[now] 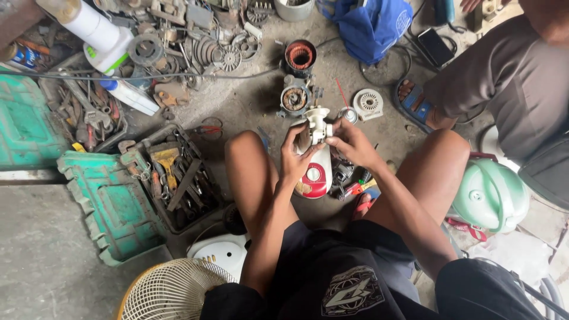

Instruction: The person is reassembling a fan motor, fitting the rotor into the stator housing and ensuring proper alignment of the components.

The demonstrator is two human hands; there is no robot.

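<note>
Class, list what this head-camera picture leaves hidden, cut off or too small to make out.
- Top of the white and red appliance body: covered by the left hand and right hand.
- What the fingers grip there: too small to tell.
- Cream fan grille: cut off by the bottom edge.
- Tools in the green toolbox: piled up, too small to sort.
- Second person's leg: runs out at the right edge.

Dark phone screen [435,46] top right; possibly labelled can [22,56] far left.
</note>
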